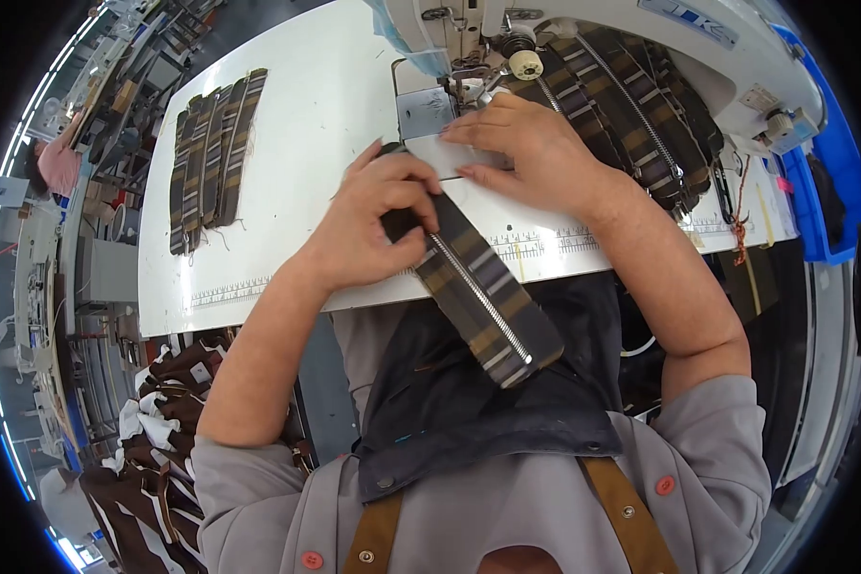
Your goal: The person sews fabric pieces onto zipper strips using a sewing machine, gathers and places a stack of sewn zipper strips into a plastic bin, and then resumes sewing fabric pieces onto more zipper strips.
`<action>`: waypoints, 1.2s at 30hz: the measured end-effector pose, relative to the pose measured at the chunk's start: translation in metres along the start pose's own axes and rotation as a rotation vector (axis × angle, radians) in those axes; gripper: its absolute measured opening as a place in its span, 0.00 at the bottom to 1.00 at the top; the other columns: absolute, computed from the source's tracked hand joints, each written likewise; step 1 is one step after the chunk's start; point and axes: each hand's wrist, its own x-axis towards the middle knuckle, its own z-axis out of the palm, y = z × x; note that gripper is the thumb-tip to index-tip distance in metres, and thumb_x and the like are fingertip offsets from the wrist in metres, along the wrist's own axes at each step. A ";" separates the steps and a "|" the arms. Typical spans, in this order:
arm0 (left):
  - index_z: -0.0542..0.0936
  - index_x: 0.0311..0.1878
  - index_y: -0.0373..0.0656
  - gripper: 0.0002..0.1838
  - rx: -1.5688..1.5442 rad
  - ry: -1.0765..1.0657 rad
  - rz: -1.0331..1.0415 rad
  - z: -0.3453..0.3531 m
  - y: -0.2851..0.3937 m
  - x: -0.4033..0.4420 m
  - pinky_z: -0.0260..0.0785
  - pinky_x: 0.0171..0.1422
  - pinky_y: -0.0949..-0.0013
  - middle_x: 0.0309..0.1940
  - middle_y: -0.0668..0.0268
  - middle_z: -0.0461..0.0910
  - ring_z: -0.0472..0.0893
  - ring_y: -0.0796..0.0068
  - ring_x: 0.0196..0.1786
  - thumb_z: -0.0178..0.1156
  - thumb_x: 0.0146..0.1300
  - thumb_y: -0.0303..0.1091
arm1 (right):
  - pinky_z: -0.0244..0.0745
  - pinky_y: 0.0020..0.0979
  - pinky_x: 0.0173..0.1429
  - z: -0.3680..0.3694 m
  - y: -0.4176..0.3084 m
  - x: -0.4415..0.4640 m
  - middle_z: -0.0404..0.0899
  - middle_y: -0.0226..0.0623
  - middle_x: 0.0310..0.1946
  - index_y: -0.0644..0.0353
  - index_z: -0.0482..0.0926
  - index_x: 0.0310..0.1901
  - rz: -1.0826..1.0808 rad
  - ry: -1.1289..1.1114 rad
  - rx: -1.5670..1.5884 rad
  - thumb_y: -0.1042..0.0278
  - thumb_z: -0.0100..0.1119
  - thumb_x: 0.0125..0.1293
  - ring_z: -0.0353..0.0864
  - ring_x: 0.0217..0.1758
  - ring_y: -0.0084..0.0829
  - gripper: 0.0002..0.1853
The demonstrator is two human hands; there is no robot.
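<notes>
- White tabletop point(301, 182) fills the middle of my feed, and across its front edge, on a slant, lies a plaid strip point(488, 279) in black, olive-brown and grey. I see its upper end over the table and its lower end over the wearer's lap.
- Along the strip runs a silver metal zipper point(481, 299).
- On the strip's upper part I have the left hand point(378, 215), its thumb and curled fingers closed on the fabric.
- Just beyond it, the right hand point(536, 153) reaches in near the needle area, thumb and fingers spread apart. It is slightly blurred, and part of what lies beneath it is hidden from me.
- Next to those fingertips I make out a square metal plate point(423, 113) set into the table, with the sewing machine point(770, 62) above and to the right.
- Ruler markings point(550, 239) run along the table's near edge.
- Farther left lies a small group of plaid pieces point(218, 158); a larger zippered pile point(660, 124) sits behind the right forearm.
- Below the strip I see a dark apron point(488, 430) over a grey shirt point(249, 507).
- At the far right stands a blue bin point(837, 230); at lower left, brown and white fabric point(153, 469) is heaped.
</notes>
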 end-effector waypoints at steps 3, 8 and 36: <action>0.79 0.26 0.45 0.06 -0.010 -0.112 0.110 0.009 0.003 0.028 0.55 0.83 0.52 0.48 0.65 0.81 0.81 0.62 0.55 0.69 0.49 0.30 | 0.82 0.40 0.60 -0.003 0.003 -0.002 0.90 0.32 0.51 0.57 0.90 0.50 0.003 -0.032 0.002 0.64 0.74 0.61 0.84 0.55 0.38 0.16; 0.77 0.26 0.45 0.18 0.090 0.224 0.198 0.021 -0.012 0.041 0.62 0.76 0.50 0.46 0.65 0.80 0.80 0.60 0.53 0.81 0.47 0.37 | 0.82 0.40 0.58 -0.007 0.005 -0.001 0.90 0.31 0.50 0.58 0.90 0.49 -0.008 -0.055 -0.027 0.64 0.74 0.59 0.83 0.52 0.36 0.16; 0.85 0.62 0.35 0.24 0.283 0.159 -0.041 0.019 -0.020 0.054 0.77 0.71 0.58 0.67 0.52 0.82 0.83 0.53 0.68 0.71 0.69 0.40 | 0.83 0.41 0.54 -0.003 0.007 0.001 0.89 0.32 0.46 0.59 0.90 0.48 0.051 0.023 -0.170 0.62 0.71 0.61 0.84 0.52 0.37 0.16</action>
